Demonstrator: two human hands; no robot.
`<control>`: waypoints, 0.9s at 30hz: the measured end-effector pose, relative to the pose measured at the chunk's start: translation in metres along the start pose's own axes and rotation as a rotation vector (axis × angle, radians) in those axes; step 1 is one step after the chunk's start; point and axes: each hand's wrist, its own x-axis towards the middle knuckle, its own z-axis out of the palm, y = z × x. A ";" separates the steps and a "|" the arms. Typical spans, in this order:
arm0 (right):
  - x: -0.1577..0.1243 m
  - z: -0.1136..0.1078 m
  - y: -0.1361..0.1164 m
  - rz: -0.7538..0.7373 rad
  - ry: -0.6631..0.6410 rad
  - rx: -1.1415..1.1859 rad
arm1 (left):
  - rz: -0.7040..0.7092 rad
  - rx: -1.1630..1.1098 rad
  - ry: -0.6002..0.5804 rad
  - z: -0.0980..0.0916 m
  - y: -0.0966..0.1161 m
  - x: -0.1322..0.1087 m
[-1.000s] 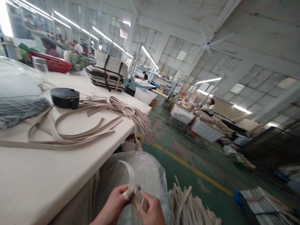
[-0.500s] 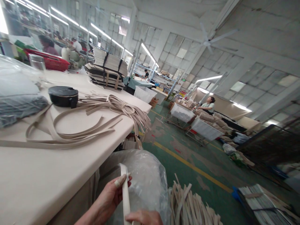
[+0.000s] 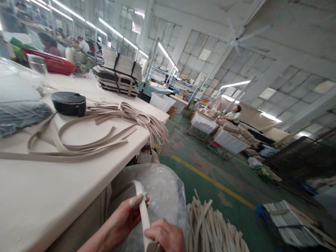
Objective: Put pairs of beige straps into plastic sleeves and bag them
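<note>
My left hand (image 3: 126, 217) pinches the upper part of a beige strap (image 3: 143, 213) low in the middle of the head view; its thumb tip is wrapped in tape. My right hand (image 3: 164, 237) grips the same strap lower down, at the bottom edge. The strap runs upright between both hands. Behind them stands a clear plastic bag (image 3: 162, 196). Right of it lies a heap of cut beige strips (image 3: 212, 227).
A cream work table (image 3: 65, 189) at the left carries a bundle of long beige straps (image 3: 105, 129), a black round container (image 3: 68, 103), a bagged grey fabric (image 3: 18, 108) and stacked tied sheets (image 3: 118, 75). Other people work at tables and white bins (image 3: 228, 140) across the green floor.
The strap was bent over in a loop between both hands; now it is straight and upright. My right hand dropped low out of view, then came back up a little.
</note>
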 end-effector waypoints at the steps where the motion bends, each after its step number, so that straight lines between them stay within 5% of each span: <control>1: 0.007 0.000 0.001 -0.016 0.009 0.048 | 0.004 0.022 -0.048 0.000 -0.003 -0.002; 5: 0.028 0.002 0.006 0.040 0.048 0.113 | 0.051 0.165 -0.202 -0.002 -0.013 -0.008; 16: 0.022 0.029 0.008 0.363 0.258 0.134 | 0.132 0.334 -0.091 -0.006 -0.016 0.010; 22: 0.022 0.036 0.023 0.926 0.121 0.654 | 0.165 0.433 -0.032 -0.023 -0.033 0.029; 27: 0.013 0.050 0.044 0.980 0.033 1.141 | 0.148 0.399 -0.067 -0.037 -0.053 0.047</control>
